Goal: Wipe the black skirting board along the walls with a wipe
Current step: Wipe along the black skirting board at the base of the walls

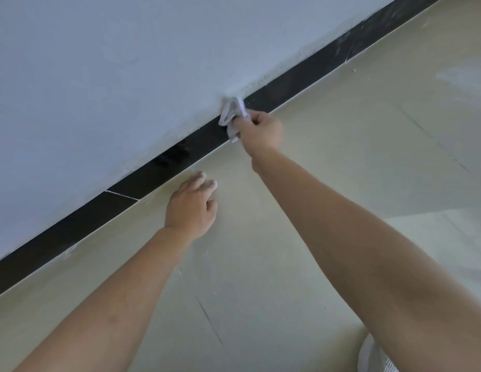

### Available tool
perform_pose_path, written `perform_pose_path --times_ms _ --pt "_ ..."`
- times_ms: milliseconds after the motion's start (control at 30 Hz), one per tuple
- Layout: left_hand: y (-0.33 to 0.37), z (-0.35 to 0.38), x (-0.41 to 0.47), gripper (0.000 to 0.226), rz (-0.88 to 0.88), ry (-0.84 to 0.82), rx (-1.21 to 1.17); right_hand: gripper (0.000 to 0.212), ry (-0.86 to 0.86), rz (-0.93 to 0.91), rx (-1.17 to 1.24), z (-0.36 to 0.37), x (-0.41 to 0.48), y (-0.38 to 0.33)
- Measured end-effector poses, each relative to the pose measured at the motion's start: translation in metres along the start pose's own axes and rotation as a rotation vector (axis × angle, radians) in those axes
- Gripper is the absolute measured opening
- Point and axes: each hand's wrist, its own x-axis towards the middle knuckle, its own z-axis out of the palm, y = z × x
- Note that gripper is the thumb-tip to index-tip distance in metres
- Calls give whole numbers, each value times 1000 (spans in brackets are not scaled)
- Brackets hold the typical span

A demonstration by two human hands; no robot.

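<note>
A black skirting board [164, 170] runs diagonally from lower left to upper right between the pale wall and the floor. My right hand [262, 131] grips a crumpled white wipe [232, 112] and holds it against the top edge of the board. My left hand [192, 208] rests flat on the floor with fingers spread, a little in front of the board and to the left of the right hand.
The grey-white wall [113, 76] fills the upper left. Beige floor tiles [328, 157] with thin joints and small specks of debris spread to the right. Pale fabric [373, 355] shows at the bottom right edge.
</note>
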Motion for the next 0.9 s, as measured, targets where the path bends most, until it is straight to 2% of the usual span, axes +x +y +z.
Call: perform_pose_path --times_ms 67,133,267,367,400,467,567,633,700,800,833,900 --pt "0 2 -2 52 20 -11 7 14 -191 33 -59 11 -18 13" --pt "-1 1 -2 53 23 -27 9 10 -225 4 -69 10 -20 7" --pt "-4 -2 -3 56 15 -80 6 25 98 -103 -39 -27 14 -26" --pt "-5 -3 -3 57 26 -105 10 12 230 -161 -29 -35 32 -32" --pt "-6 -3 -2 57 31 -114 14 15 239 -195 -96 -29 30 -27" --pt "-5 -4 -1 57 40 -108 24 25 154 -290 -281 -9 13 -10" --pt "-6 -5 -1 58 57 -115 40 27 -173 -430 -465 18 -27 16" --pt "-7 -4 -2 59 66 -124 46 26 -240 -498 -492 24 -33 23" --pt "-9 -4 -1 59 60 -137 37 27 -138 -505 -465 13 -19 18" --pt "-10 -4 -1 59 54 -148 13 28 183 -450 -461 -18 23 -2" --pt "-10 -4 -1 59 57 -150 10 25 239 -430 -461 -28 34 -10" --pt "-10 -4 -1 58 71 -148 14 18 237 -405 -466 -34 45 -18"
